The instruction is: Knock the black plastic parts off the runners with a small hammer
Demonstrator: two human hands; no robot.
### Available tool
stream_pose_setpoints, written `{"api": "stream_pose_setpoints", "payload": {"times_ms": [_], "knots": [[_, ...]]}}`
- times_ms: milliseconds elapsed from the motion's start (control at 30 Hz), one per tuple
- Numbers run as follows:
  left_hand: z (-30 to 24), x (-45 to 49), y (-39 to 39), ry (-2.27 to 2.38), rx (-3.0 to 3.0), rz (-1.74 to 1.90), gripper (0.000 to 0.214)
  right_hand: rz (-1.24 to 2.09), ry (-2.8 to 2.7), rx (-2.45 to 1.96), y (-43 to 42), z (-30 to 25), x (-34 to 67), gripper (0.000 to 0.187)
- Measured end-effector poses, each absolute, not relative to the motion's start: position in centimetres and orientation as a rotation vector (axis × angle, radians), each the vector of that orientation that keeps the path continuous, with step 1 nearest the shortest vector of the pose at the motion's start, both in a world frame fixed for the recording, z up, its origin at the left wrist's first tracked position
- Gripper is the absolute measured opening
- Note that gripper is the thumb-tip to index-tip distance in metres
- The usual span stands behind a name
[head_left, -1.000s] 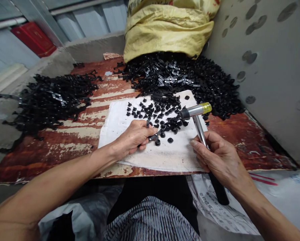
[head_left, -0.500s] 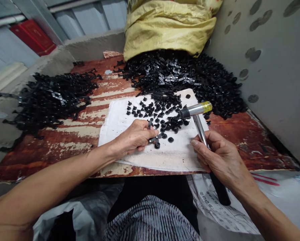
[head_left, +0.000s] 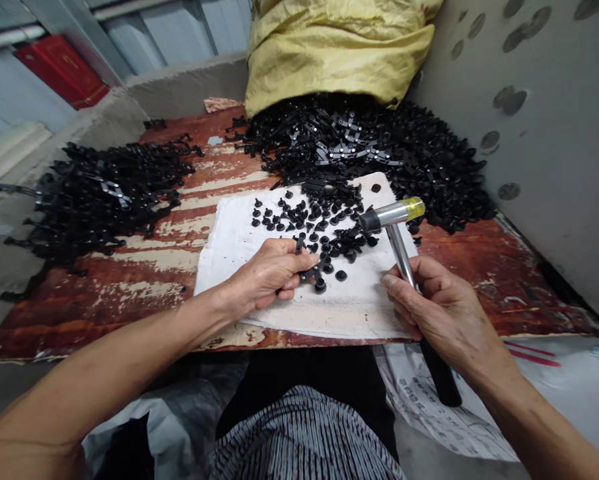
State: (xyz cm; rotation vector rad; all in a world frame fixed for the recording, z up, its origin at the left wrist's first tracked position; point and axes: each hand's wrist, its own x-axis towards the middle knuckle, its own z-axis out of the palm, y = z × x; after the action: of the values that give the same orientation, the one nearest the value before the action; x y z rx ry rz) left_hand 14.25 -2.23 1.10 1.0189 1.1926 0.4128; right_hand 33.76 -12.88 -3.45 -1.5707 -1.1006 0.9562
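Observation:
My left hand (head_left: 274,270) is closed on a small black jointed linkage (head_left: 310,273), pinched between thumb and fingers above a white cloth (head_left: 229,250). The linkage's ends show past the fingertips; the rest is hidden in the hand. One end is at a round black cap (head_left: 320,286) on the cloth; whether they are joined I cannot tell. My right hand (head_left: 432,300) is wrapped round the shaft of a hammer (head_left: 399,250). Its metal head, with one black face and one yellow face, is raised over the cloth's right side. Several loose black caps (head_left: 341,275) lie near the left hand.
A pile of black linkages (head_left: 104,200) covers the table's left side. A larger black heap (head_left: 419,160) spills from a yellow sack (head_left: 337,60) at the back. A grey spotted panel (head_left: 544,153) stands at the right. The worn red-brown table (head_left: 169,287) ends just before my lap.
The linkage in my left hand has turned slightly, its lower end moving a little right along with a cap. The hammer and my right hand stay nearly still.

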Motion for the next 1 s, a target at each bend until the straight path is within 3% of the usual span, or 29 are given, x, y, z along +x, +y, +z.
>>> {"api": "stream_pose_setpoints", "payload": {"times_ms": [1000], "knots": [[1.07,14.09,-2.12,1.175,1.045,0.38,0.024,0.984,-1.101,-1.565,-12.96,-3.48,33.83,0.018]]}}
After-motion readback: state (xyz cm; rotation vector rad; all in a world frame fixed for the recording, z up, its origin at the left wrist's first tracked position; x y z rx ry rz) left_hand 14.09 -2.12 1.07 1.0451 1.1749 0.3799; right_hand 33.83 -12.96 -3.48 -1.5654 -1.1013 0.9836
